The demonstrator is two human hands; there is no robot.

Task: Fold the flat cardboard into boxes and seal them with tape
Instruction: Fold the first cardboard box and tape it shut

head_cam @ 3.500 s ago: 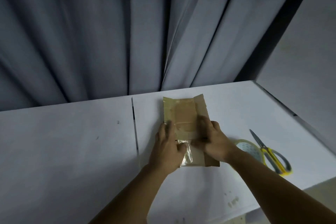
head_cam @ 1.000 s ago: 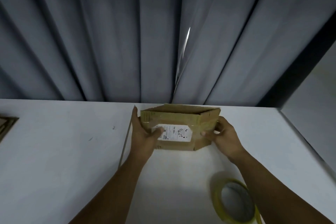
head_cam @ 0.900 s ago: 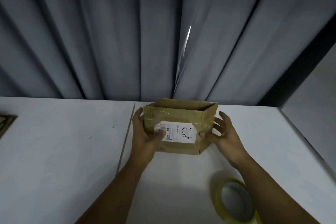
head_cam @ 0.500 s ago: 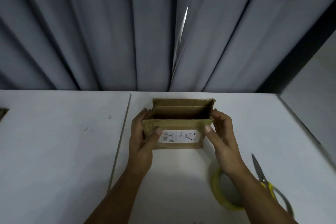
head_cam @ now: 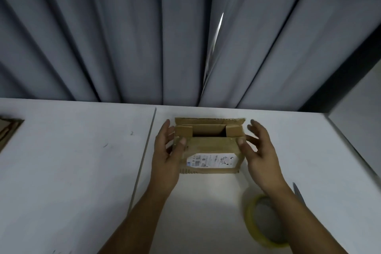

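Note:
A small brown cardboard box (head_cam: 208,148) stands upright on the white table (head_cam: 82,171), with a white shipping label on its near side. Its two short end flaps lie folded inward over a dark opening, and the far long flap stands up. My left hand (head_cam: 166,156) is at the box's left end, fingers straight alongside it and thumb pressing the near top edge. My right hand (head_cam: 258,150) is at the right end, thumb touching the near top edge and fingers spread off the box. A yellow tape roll (head_cam: 250,218) lies near right, partly under my right forearm.
The tip of a pair of scissors (head_cam: 298,190) shows right of my right forearm. A flat piece of cardboard (head_cam: 8,131) pokes in at the far left edge. Grey curtains hang behind the table, a seam (head_cam: 147,146) splits its top, and a wall borders the right.
The box's short end flaps have folded inward over the opening. Both hands have let go of the box's ends, and their fingers have straightened; only the thumbs stay on the near edge.

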